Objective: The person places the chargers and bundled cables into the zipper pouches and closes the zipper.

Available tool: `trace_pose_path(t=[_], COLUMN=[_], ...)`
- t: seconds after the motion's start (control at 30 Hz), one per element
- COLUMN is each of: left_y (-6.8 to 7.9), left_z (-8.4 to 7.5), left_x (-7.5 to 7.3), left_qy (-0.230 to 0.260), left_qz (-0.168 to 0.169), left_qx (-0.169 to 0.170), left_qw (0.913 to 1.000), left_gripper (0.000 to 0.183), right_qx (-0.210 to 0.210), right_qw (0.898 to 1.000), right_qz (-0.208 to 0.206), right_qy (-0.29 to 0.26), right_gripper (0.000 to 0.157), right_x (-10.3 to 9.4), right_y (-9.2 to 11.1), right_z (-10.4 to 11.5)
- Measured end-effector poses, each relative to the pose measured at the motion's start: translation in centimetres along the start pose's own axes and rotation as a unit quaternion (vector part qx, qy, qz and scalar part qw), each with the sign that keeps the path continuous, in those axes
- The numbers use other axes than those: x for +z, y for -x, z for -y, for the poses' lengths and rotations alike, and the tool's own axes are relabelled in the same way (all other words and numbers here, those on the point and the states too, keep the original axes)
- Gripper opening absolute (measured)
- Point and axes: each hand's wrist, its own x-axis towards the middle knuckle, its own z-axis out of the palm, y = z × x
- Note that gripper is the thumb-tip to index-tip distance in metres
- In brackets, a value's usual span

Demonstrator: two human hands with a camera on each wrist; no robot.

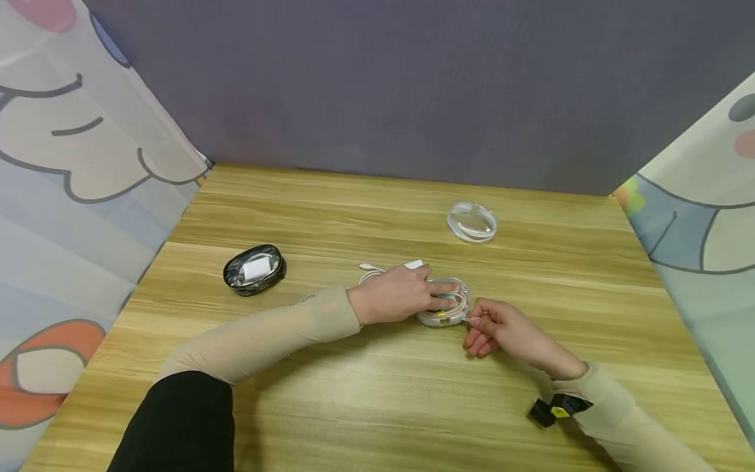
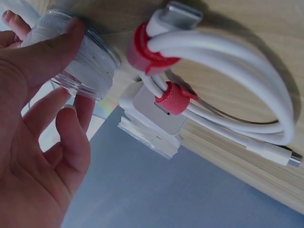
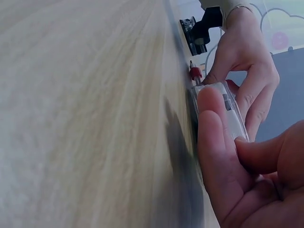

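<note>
A clear oval case (image 1: 444, 319) with coiled cables inside lies on the table. My left hand (image 1: 392, 293) holds it from above, its thumb and fingers around the sides in the left wrist view. At the case's right end my right hand (image 1: 498, 326) pinches a small pale tab between thumb and forefinger; the fingers partly hide it. Beside the left hand is a coiled white cable (image 2: 273, 102) with red ties (image 2: 173, 99) and metal-tipped plugs. A white charger block (image 2: 156, 111) sits next to the coil. In the head view the left hand mostly covers the cable.
A black-edged oval case (image 1: 238, 282) with a white item inside lies to the left. Farther back stands a clear round case (image 1: 472, 226) with a white coil inside. A grey panel (image 1: 377, 92) rises behind the wooden table (image 1: 354, 406), with printed cloth at both sides.
</note>
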Motion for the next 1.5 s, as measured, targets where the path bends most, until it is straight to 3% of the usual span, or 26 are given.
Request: trace_pose_path(t=[0.27, 0.47, 0.83, 1.2, 1.5], left_y=[0.0, 0.1, 1.3, 5.1, 9.0], left_z=[0.2, 0.0, -0.6, -1.1, -1.1], left_x=[-0.1, 0.0, -0.5, -1.1, -1.3], left_qy=[-0.015, -0.021, 0.051, 0.075, 0.137], left_qz=[0.004, 0.001, 0.007, -0.01, -0.036], left_qx=[0.017, 0.028, 0.034, 0.045, 0.037], left_qw=[0.9997, 0.9994, 0.9981, 0.9961, 0.9892], left_gripper=[0.048, 0.048, 0.046, 0.05, 0.047], right_qx=[0.008, -0.002, -0.026, -0.053, -0.059], right_qw=[1.0, 1.0, 0.998, 0.995, 0.991], right_qz=[0.021, 0.014, -0.033, -0.067, -0.099], right_qy=[-0.018, 0.006, 0.04, 0.059, 0.061], right_gripper=[0.022, 0.025, 0.022, 0.021, 0.021], right_x=[-0.6, -1.0, -1.9, -2.9, -3.5], right_y=[-0.2, -0.1, 0.0, -0.8, -2.0], right_z=[-0.5, -0.6, -0.7, 0.3, 1.3])
